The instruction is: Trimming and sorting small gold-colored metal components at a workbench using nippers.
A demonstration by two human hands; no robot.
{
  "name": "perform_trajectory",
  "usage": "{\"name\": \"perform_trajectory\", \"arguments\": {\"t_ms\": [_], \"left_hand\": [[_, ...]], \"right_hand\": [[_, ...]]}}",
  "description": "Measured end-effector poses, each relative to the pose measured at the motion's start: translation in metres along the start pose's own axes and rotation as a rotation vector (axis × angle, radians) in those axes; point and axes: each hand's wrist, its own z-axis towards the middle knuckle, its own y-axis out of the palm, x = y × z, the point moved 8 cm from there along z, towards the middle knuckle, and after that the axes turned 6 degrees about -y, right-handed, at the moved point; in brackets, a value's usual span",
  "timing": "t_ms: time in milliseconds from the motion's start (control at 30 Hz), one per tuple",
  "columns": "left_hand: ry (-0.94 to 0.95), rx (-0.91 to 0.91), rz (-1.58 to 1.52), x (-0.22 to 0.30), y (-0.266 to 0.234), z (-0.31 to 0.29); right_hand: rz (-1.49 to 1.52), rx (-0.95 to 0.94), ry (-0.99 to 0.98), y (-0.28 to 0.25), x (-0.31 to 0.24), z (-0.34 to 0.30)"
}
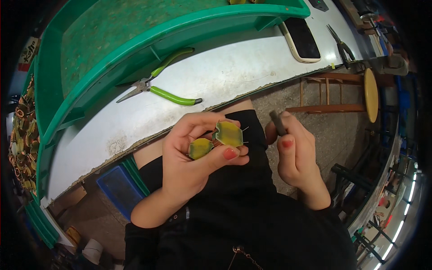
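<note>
My left hand [182, 164] is closed around two small yellow-wrapped wire coils with thin metal pins. The larger coil [230, 135] sits between thumb and fingers, its pins pointing right. Closer to the palm lies the smaller coil [200, 149], with copper-coloured wire showing between the two. To the right, apart from the coils, my right hand [298, 155] pinches a short dark grey stick [277, 123] between thumb and fingers; its exact kind cannot be made out. Both hands are over my lap, in front of the table edge.
Green-handled pliers [146, 85] lie on the white table [225, 67] beside a large green tray [148, 47]. A phone [302, 39] and dark pliers [342, 46] rest farther right. Many coils [23, 139] are heaped at far left. A wooden stool [370, 95] stands at right.
</note>
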Motion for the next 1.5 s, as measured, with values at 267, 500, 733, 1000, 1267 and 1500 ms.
{"name": "perform_trajectory", "arguments": {"t_ms": [267,500,733,1000,1267,1500], "left_hand": [[0.095,-0.002,0.099,-0.001,0.004,-0.002],[0.253,-0.002,0.416,0.007,0.005,-0.003],[0.343,-0.045,0.517,0.012,0.008,-0.003],[0.35,-0.067,0.472,0.01,0.003,-0.005],[0.373,-0.106,0.474,0.003,0.007,0.0],[0.444,0.123,0.548,0.015,-0.017,-0.015]], "right_hand": [[-0.35,-0.108,-0.226,0.005,-0.008,-0.011],[-0.491,-0.105,-0.312,0.008,-0.021,-0.003],[-0.529,-0.084,-0.415,0.01,-0.027,0.001],[-0.628,-0.09,-0.452,0.014,-0.029,0.0],[-0.66,-0.092,-0.369,0.011,-0.023,-0.007],[-0.66,-0.221,-0.334,0.031,-0.02,-0.001]]}}
